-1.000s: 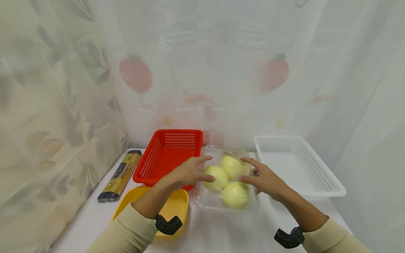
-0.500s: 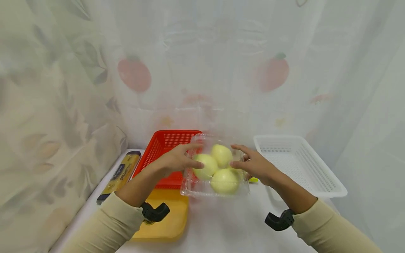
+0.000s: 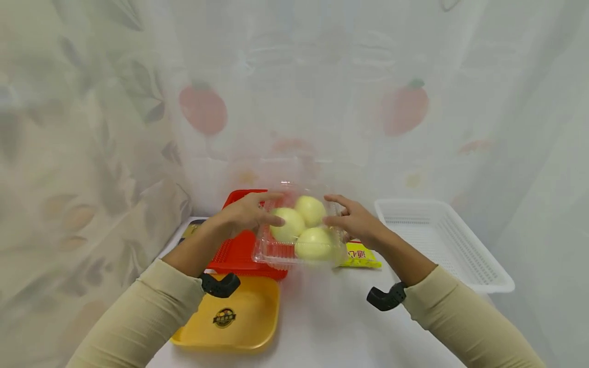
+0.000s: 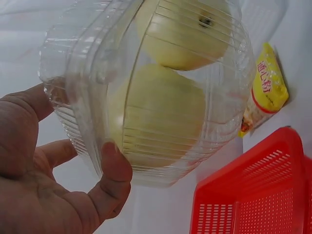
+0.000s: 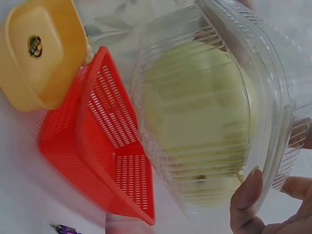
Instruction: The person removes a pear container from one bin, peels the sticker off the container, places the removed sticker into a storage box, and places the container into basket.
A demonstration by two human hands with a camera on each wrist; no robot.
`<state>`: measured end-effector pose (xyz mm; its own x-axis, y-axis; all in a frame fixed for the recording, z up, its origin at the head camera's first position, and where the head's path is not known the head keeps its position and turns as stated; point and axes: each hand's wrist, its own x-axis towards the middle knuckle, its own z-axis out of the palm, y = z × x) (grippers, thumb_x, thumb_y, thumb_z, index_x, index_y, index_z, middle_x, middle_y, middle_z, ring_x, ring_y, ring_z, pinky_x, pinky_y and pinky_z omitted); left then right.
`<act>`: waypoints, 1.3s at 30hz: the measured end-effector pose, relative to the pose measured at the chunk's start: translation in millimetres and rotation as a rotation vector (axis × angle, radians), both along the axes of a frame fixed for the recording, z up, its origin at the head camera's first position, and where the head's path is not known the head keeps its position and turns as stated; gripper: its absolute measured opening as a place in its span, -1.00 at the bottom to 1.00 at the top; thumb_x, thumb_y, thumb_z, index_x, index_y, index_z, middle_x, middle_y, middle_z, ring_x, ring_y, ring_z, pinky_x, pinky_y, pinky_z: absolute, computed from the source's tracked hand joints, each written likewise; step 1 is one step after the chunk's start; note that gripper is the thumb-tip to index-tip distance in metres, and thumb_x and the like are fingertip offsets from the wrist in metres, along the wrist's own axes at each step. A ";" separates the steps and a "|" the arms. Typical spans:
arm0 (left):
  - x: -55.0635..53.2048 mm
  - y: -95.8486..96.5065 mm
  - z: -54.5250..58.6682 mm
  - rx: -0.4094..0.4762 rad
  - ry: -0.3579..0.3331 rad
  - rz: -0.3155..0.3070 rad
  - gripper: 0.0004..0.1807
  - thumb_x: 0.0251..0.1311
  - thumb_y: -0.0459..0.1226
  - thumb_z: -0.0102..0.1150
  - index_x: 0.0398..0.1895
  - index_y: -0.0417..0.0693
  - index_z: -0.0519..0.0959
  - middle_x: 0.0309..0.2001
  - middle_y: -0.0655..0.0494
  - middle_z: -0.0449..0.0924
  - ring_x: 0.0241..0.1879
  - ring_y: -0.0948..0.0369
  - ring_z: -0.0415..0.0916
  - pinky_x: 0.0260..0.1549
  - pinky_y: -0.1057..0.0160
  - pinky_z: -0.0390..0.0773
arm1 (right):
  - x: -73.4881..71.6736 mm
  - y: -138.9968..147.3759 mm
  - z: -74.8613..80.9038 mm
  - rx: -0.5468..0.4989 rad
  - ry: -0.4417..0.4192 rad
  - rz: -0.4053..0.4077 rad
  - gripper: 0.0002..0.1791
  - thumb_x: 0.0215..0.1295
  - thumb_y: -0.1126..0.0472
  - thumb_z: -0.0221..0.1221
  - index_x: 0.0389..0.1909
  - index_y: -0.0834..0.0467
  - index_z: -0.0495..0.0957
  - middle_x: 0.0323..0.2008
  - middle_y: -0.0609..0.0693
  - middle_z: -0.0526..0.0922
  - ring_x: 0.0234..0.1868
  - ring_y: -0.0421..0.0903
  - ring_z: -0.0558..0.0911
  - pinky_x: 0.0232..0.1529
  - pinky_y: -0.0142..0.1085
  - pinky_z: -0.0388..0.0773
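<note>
Both hands hold a clear plastic clamshell box (image 3: 271, 258) between them, raised over the right part of the red basket (image 3: 234, 258). Inside lie three pale yellow-green, apple-like fruits (image 3: 314, 244). My left hand (image 3: 246, 214) grips the left side of the box, thumb toward me. On the opposite side, my right hand (image 3: 356, 220) grips the rim with thumb and fingers. In the left wrist view, a thumb presses the ribbed wall while other fingers reach behind the rim. The box's lid looks closed in both wrist views.
A yellow tray (image 3: 250, 314) stands in front of the red basket. At right is a white basket (image 3: 442, 245). A yellow packet (image 3: 361, 255) lies between the baskets; the spaghetti pack (image 3: 189, 231) is mostly behind my left arm. A small purple item (image 5: 66, 229) shows in the right wrist view.
Both hands have lifted the clamshell box and carried it left and away from me, so it now overlaps the red basket. The yellow packet has come into view behind it.
</note>
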<state>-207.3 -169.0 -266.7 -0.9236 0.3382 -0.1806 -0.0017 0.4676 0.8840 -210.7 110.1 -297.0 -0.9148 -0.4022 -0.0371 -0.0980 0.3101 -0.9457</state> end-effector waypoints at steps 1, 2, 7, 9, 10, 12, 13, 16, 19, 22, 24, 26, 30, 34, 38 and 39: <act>-1.8 -1.2 0.9 0.002 -0.005 0.007 -0.24 0.02 -0.20 0.45 0.35 0.24 0.39 0.15 -0.03 0.36 -0.67 0.09 0.34 -0.41 0.13 0.61 | -2.6 -1.6 0.3 0.007 0.006 -0.002 -0.28 0.29 0.15 0.23 0.44 -0.05 0.21 -0.17 0.25 0.42 -0.28 0.01 0.47 -0.47 -0.22 0.55; -3.9 -2.7 1.5 0.003 -0.010 0.012 -0.25 0.02 -0.20 0.45 0.35 0.24 0.39 0.14 -0.05 0.36 -0.69 0.09 0.32 -0.43 0.14 0.60 | -4.5 -3.6 0.9 0.014 0.010 -0.006 -0.29 0.28 0.13 0.23 0.44 -0.07 0.22 -0.13 0.25 0.43 -0.20 0.04 0.50 -0.42 -0.19 0.57; -12.2 -13.5 1.1 0.033 -0.028 0.022 -0.24 0.05 -0.27 0.41 0.37 0.19 0.36 0.16 -0.09 0.34 -0.61 0.09 0.35 -0.52 0.21 0.55 | -15.0 -17.2 1.4 0.036 0.000 -0.029 -0.31 0.26 0.09 0.25 0.41 -0.16 0.26 -0.01 0.23 0.44 -0.04 0.12 0.49 -0.30 -0.11 0.61; -15.2 -18.6 -0.4 0.057 -0.032 0.016 -0.24 0.07 -0.32 0.37 0.39 0.16 0.34 0.20 -0.07 0.31 -0.58 0.08 0.36 -0.57 0.24 0.51 | -18.5 -23.7 0.5 0.031 -0.007 -0.034 -0.31 0.26 0.09 0.26 0.40 -0.16 0.27 0.07 0.23 0.41 -0.02 0.12 0.48 -0.31 -0.11 0.61; -16.8 -21.3 -1.4 0.068 -0.032 0.012 -0.23 0.08 -0.34 0.35 0.40 0.13 0.32 0.23 -0.08 0.29 -0.57 0.08 0.36 -0.59 0.25 0.50 | -20.3 -27.0 -0.2 0.026 -0.007 -0.033 -0.31 0.26 0.10 0.26 0.40 -0.15 0.27 0.12 0.24 0.38 0.01 0.12 0.47 -0.32 -0.11 0.61; -19.6 -26.7 -3.1 0.078 -0.041 0.019 -0.23 0.09 -0.38 0.33 0.41 0.11 0.30 0.27 -0.08 0.24 -0.59 0.09 0.33 -0.62 0.27 0.47 | -23.6 -34.0 -1.9 0.020 -0.007 -0.027 -0.30 0.26 0.10 0.26 0.42 -0.12 0.26 0.22 0.22 0.33 0.06 0.13 0.45 -0.31 -0.11 0.61; -21.0 -29.5 -3.9 0.077 -0.045 0.023 -0.22 0.10 -0.39 0.32 0.42 0.09 0.29 0.28 -0.08 0.21 -0.60 0.09 0.31 -0.63 0.27 0.46 | -25.7 -37.6 -3.0 0.021 -0.003 -0.025 -0.30 0.26 0.10 0.25 0.42 -0.11 0.26 0.26 0.21 0.30 0.08 0.12 0.45 -0.31 -0.12 0.61; -26.2 -37.7 -5.6 0.068 -0.055 0.041 -0.21 0.11 -0.39 0.30 0.44 0.06 0.25 0.32 -0.10 0.15 -0.63 0.11 0.24 -0.64 0.27 0.45 | -32.4 -47.6 -6.8 0.027 0.012 -0.016 -0.30 0.27 0.09 0.24 0.42 -0.11 0.25 0.31 0.19 0.29 0.10 0.11 0.46 -0.29 -0.12 0.62; -32.1 -45.2 -7.8 0.058 -0.053 0.056 -0.20 0.11 -0.38 0.30 0.45 0.05 0.23 0.33 -0.12 0.13 -0.63 0.12 0.24 -0.64 0.27 0.44 | -39.3 -57.4 -11.0 0.037 0.025 -0.019 -0.29 0.26 0.06 0.24 0.42 -0.13 0.24 0.29 0.15 0.33 0.06 0.09 0.50 -0.27 -0.10 0.63; -38.3 -52.1 -12.7 0.049 -0.040 0.063 -0.19 0.11 -0.39 0.28 0.46 0.06 0.22 0.34 -0.14 0.13 -0.53 0.09 0.33 -0.57 0.24 0.49 | -46.0 -66.0 -16.5 0.036 0.037 -0.026 -0.29 0.25 0.05 0.24 0.42 -0.11 0.25 0.29 0.11 0.33 0.03 0.08 0.52 -0.26 -0.09 0.63; -42.5 -56.6 -17.2 0.048 -0.040 0.071 -0.19 0.12 -0.40 0.27 0.46 0.07 0.21 0.34 -0.14 0.12 -0.36 0.02 0.41 -0.44 0.16 0.57 | -50.6 -71.4 -20.6 0.032 0.038 -0.026 -0.31 0.25 0.06 0.24 0.41 -0.11 0.27 0.28 0.11 0.34 0.03 0.08 0.52 -0.27 -0.08 0.64; -46.0 -60.6 -21.8 0.056 -0.056 0.084 -0.20 0.13 -0.41 0.26 0.47 0.10 0.21 0.33 -0.14 0.14 -0.14 -0.06 0.44 -0.28 0.04 0.60 | -55.3 -76.1 -25.3 0.032 0.042 -0.021 -0.32 0.25 0.07 0.24 0.40 -0.10 0.29 0.29 0.12 0.32 0.03 0.09 0.51 -0.28 -0.08 0.64; -51.4 -67.4 -30.7 0.046 -0.061 0.102 -0.19 0.14 -0.41 0.26 0.47 0.12 0.20 0.33 -0.15 0.14 -0.14 -0.06 0.41 -0.30 0.04 0.58 | -62.3 -85.4 -34.1 0.015 0.044 -0.021 -0.35 0.25 0.11 0.25 0.38 -0.09 0.33 0.31 0.13 0.30 0.04 0.13 0.48 -0.31 -0.08 0.64; -57.1 -73.8 -40.9 0.003 -0.044 0.129 -0.17 0.12 -0.40 0.27 0.48 0.07 0.18 0.32 -0.16 0.14 -0.55 0.08 0.27 -0.56 0.20 0.46 | -69.1 -95.1 -44.3 -0.010 0.034 -0.032 -0.35 0.23 0.15 0.25 0.37 -0.06 0.34 0.33 0.12 0.26 0.05 0.15 0.45 -0.35 -0.08 0.63; -61.5 -79.8 -54.1 -0.019 -0.044 0.159 -0.20 0.13 -0.40 0.26 0.47 0.05 0.20 0.26 -0.18 0.20 -0.69 0.14 0.13 -0.64 0.25 0.40 | -72.9 -103.2 -55.5 -0.003 0.010 -0.038 -0.34 0.23 0.16 0.25 0.38 -0.02 0.33 0.33 0.15 0.24 0.02 0.17 0.46 -0.39 -0.09 0.64; -62.1 -80.8 -57.4 -0.020 -0.043 0.162 -0.20 0.14 -0.40 0.26 0.47 0.05 0.21 0.25 -0.17 0.22 -0.68 0.14 0.14 -0.63 0.26 0.40 | -73.6 -104.7 -58.5 -0.001 0.001 -0.042 -0.33 0.24 0.16 0.25 0.38 -0.02 0.32 0.32 0.16 0.25 0.01 0.17 0.47 -0.39 -0.09 0.64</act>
<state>-269.4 -249.8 -324.1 -0.9571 0.1811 -0.2263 -0.1163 0.4751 0.8722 -284.3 5.4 -355.5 -0.9309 -0.3636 -0.0356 -0.0862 0.3132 -0.9458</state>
